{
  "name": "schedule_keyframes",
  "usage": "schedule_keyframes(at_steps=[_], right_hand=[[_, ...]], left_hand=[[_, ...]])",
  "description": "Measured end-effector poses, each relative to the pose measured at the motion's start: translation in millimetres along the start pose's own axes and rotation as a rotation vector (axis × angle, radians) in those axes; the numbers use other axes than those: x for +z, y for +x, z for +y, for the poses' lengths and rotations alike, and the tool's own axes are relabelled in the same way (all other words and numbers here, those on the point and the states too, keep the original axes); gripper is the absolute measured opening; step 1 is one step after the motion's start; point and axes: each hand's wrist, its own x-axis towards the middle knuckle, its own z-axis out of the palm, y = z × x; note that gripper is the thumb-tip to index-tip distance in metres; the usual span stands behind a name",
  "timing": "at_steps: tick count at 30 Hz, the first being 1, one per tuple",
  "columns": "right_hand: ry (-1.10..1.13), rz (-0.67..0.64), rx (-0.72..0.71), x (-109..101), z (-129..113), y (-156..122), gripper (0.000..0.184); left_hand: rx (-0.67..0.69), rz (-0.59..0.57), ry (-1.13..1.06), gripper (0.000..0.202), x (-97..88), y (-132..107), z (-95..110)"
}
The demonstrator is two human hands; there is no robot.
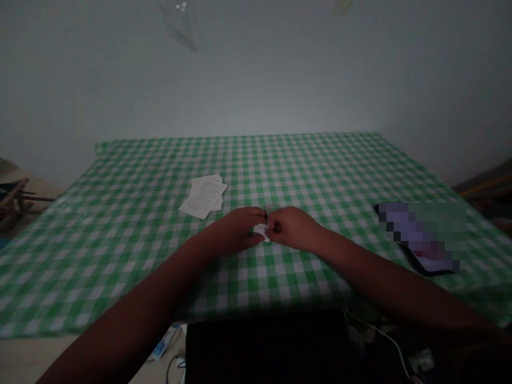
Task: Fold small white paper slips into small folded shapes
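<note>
Both of the person's bare forearms (160, 293) cross the near edge of the green-checked surface (296, 165), and between the hands, about midway along that edge and a little in from it, is a small white paper slip (261, 230), apparently printed. The right hand (294, 228) is curled, thumb and forefinger seemingly pinching the slip's right end; the left hand (242, 229) arches round the other side, thumb and fingers apart with paper showing in the gap, and whether it grips cannot be told. Paper like this should be light, limp and easily creased or torn, so its edges and corners look best for a gentle pinch. Whether it lies flat or is lifted is hidden. Overlapping printed sheets (202, 197) lie fanned near the left hand, on the side of the far left corner. Toward the near right corner, past the right forearm, rests a partly pixelated phone (420, 245). Checked cloth stretches from the fingers to the far edge, along the wall (256, 80), giving most room outward; sheets and phone bound sideways movement.
</note>
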Motion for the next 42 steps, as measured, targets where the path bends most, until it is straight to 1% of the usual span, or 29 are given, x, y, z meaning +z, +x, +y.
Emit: schedule_keyframes(at_steps=[2,5,11,15,20,24,28,31,34,36,42], right_hand=[[-0.006,-0.001,-0.033,-0.3,-0.4,-0.5,0.007],[0.002,-0.045,-0.076,-1.1,-3.5,-4.3,0.007],[0.103,-0.093,-0.050,-4.4,-2.8,-5.9,0.006],[0.142,-0.108,-0.028,-4.3,-1.1,-4.2,0.004],[0.034,-0.038,0.068,-1.9,2.1,1.0,0.004],[-0.053,0.021,0.118,-4.2,12.5,13.4,0.009],[-0.051,0.041,0.182,-7.1,18.9,21.3,0.009],[-0.067,0.040,0.165,-6.1,13.4,16.0,0.009],[-0.033,-0.010,0.092,-3.8,4.8,6.6,0.007],[-0.024,-0.018,0.085,-3.4,3.1,4.2,0.008],[-0.056,0.033,0.140,-8.7,18.6,20.9,0.008]], left_hand=[[-0.004,0.005,0.006,0.028,-0.9,0.0,1.4],[-0.009,0.015,0.012,0.021,-0.2,0.2,1.5],[0.016,0.024,0.001,0.022,3.8,1.0,-3.9],[0.006,0.028,-0.004,0.022,2.9,1.9,-3.4],[-0.006,0.013,-0.007,0.028,1.5,3.0,-0.4],[-0.044,0.038,0.026,0.033,2.8,2.9,-0.4],[-0.046,0.022,0.025,0.034,3.1,2.9,-2.3],[-0.044,0.030,0.021,0.033,2.9,2.6,-3.7],[-0.014,0.037,0.009,0.032,3.1,2.2,-4.5],[-0.004,0.033,-0.001,0.031,3.3,2.1,-4.2],[-0.045,0.044,0.010,0.034,2.9,2.5,-2.7]])
